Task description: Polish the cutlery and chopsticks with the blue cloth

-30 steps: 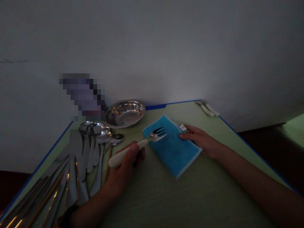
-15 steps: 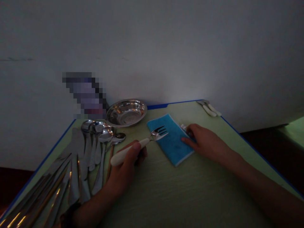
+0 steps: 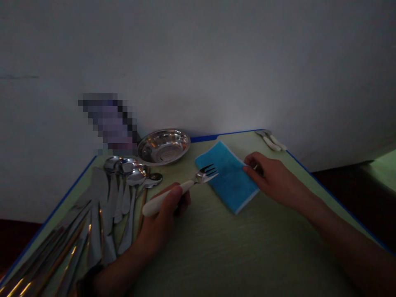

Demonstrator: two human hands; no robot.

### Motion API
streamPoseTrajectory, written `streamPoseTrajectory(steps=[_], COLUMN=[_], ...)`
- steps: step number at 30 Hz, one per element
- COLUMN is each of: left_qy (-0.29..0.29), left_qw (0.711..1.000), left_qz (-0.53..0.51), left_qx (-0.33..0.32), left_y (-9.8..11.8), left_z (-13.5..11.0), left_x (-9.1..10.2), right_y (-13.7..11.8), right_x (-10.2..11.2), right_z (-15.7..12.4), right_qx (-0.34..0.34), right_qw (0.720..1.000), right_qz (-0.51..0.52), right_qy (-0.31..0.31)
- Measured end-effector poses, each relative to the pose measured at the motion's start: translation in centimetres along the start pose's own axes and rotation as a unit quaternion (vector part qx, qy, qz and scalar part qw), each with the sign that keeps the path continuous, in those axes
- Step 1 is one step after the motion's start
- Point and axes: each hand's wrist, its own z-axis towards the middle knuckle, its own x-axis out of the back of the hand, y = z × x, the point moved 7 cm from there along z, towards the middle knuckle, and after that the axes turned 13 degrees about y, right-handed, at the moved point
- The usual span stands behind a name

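One fork [image 3: 187, 187] with a smooth pale handle is held over the near middle of the table [image 3: 216, 255], its tines pointing to the right and overlapping the cloth in view; whether they touch it cannot be told. The left hand [image 3: 167, 210] is closed around the handle, hiding part of it, and a dark band [image 3: 89, 280] at that wrist is cut by shadow. The right hand [image 3: 267, 175] pinches the upper right edge of the blue cloth [image 3: 230, 181], its curled fingers partly concealed. Beyond the fork, a shiny metal bowl [image 3: 163, 147] bears a mark on its base, too faint to read. Left of it, a propped object [image 3: 108, 121] is pixelated, its screen illegible. Spoons [image 3: 136, 176] overlap beside the left hand; nearer, knives [image 3: 72, 247] run off the picture. Pale-handled cutlery [image 3: 274, 142] lies at the far right corner, its metal ends dim against the wall [image 3: 216, 62].
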Motion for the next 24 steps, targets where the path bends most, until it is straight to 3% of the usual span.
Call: streamPoseTrajectory(steps=[5,8,10,13,16,20,22,24], left_qy=[-0.006,-0.003,-0.001,0.002,0.001,-0.011,-0.016,-0.023], left_qw=[1.0,1.0,1.0,1.0,1.0,1.0,1.0,1.0], left_qz=[0.0,-0.005,-0.002,0.005,0.01,0.021,0.019,0.02], left_qx=[-0.02,-0.017,-0.013,-0.015,-0.016,-0.008,0.0,0.006], left_y=[0.2,0.2,0.1,0.2,0.2,0.2,0.1,-0.1], left_z=[-0.1,-0.1,-0.1,-0.1,-0.1,0.0,0.0,0.0], left_x=[-0.1,0.0,0.0,0.0,0.0,-0.3,-0.5,-0.6], right_y=[1.6,0.3,-1.5,-3.8,-4.3,-1.9,-0.6,0.3], right_x=[-1.4,-0.9,-0.6,-1.9,-3.0,-2.5,-2.3,-2.4], right_z=[0.0,-0.1,-0.6,-1.9,-2.5,-1.2,-0.4,0.0], right_qx=[0.012,0.049,0.076,0.108,0.123,0.048,-0.025,-0.108], right_qw=[0.995,0.991,0.991,0.994,0.991,0.997,0.998,0.974], right_qz=[-0.094,-0.112,-0.071,-0.023,-0.043,-0.048,0.049,0.197], right_qy=[-0.018,0.053,0.085,0.018,-0.034,-0.03,-0.023,-0.018])
